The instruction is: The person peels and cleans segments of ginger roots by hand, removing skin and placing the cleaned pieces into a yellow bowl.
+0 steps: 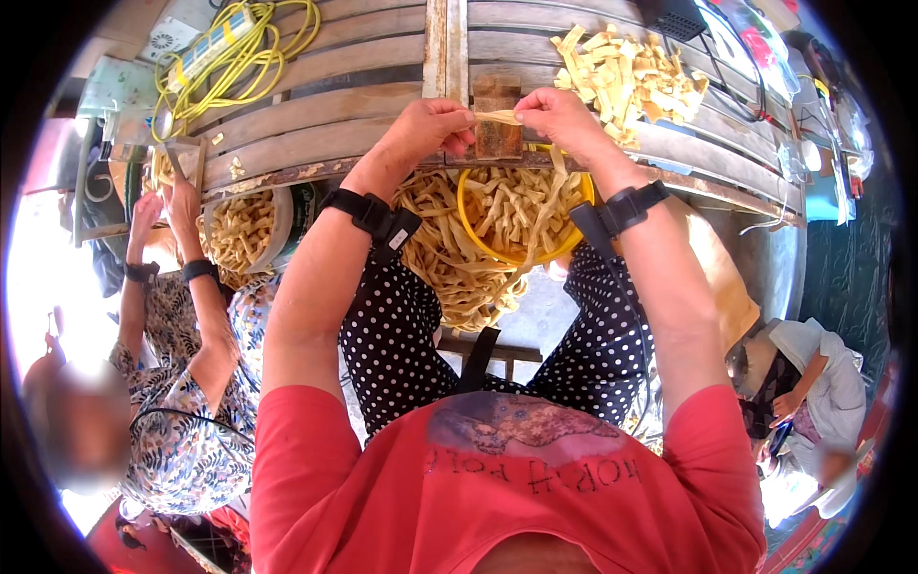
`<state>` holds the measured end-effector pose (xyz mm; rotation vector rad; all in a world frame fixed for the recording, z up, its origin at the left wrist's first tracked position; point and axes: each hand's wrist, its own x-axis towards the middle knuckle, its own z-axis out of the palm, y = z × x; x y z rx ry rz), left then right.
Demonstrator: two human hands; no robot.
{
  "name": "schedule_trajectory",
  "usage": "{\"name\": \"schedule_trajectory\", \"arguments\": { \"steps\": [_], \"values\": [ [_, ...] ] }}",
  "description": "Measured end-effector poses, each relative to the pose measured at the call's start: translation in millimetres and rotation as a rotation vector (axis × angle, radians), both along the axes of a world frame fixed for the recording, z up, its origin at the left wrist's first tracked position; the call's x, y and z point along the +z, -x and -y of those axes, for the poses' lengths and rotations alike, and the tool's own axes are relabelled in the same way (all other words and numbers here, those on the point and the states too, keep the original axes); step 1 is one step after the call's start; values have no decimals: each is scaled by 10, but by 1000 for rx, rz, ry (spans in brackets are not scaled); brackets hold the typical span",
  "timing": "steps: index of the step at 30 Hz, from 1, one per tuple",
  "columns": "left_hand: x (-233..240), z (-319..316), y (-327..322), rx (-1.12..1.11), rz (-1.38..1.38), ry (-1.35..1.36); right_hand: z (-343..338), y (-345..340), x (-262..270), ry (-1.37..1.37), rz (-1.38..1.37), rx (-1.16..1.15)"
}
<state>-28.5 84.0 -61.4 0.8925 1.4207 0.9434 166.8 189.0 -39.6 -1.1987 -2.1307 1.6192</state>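
Note:
Stretched level between my two hands is a short piece of pale yellow, pliable strip (496,116). My left hand (439,128) pinches its left end between thumb and fingers. At the other end, the fingertips of my right hand (554,119) grip it. Beneath the strip, a small wooden block (498,138) lies at the slatted table's front edge. Below my hands, a yellow-rimmed basin (467,228) holds many short, knotted-looking pieces (520,204). A long strip (546,208) hangs from near my right hand across the basin. Long tangled strips (459,280) are heaped beside and below it.
Loose flat yellow pieces (624,75) lie on the slatted wooden table (358,93). A yellow cable (276,54) coils around a power strip (211,50). At left, a co-worker's hands (172,204) work near a bucket (276,240) of similar pieces. Another person (810,387) sits at right.

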Motion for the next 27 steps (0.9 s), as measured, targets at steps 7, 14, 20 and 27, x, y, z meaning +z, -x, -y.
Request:
{"name": "schedule_trajectory", "arguments": {
  "steps": [7, 14, 20, 27],
  "values": [
    [-76, -3, -16, 26, -5, -28, 33, 10, -42, -3, -22, -82],
    [-43, 195, -137, 83, 22, 74, 144, -133, -198, -136, 121, -89],
    [237, 576, -443, 216, 723, -5, 740, -138, 288, 374, -152, -234],
    [293, 890, -642, 333, 924, -219, 1313, -82, 362, 382, -286, -226]
  ]
}}
